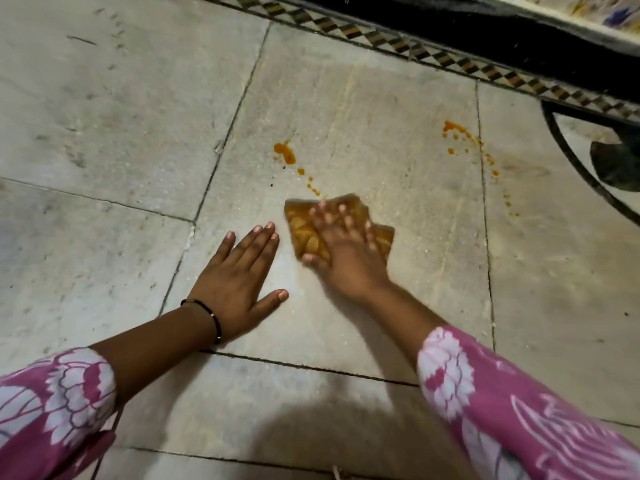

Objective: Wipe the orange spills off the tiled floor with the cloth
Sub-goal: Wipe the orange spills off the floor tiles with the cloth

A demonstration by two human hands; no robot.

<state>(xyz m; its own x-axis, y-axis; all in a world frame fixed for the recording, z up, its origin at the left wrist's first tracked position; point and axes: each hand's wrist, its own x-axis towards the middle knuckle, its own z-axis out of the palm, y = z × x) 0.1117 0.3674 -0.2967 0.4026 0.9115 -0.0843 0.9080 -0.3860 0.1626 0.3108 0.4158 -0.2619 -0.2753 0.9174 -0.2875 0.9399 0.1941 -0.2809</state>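
My right hand [341,245] presses flat, fingers spread, on an orange-stained cloth [304,230] lying on the pale tiled floor [138,116]. Just beyond the cloth a trail of orange drops leads up-left to a larger orange blot [285,154]. A second line of orange splatter [464,140] runs down the right side of the same tile. My left hand [239,282] rests flat on the floor to the left of the cloth, palm down, holding nothing. A thin black bracelet circles the left wrist.
A patterned mosaic border [415,46] and a black band [502,29] run across the top right. A dark curved inlay [568,157] marks the floor at the right edge. Dark grout lines divide the large tiles.
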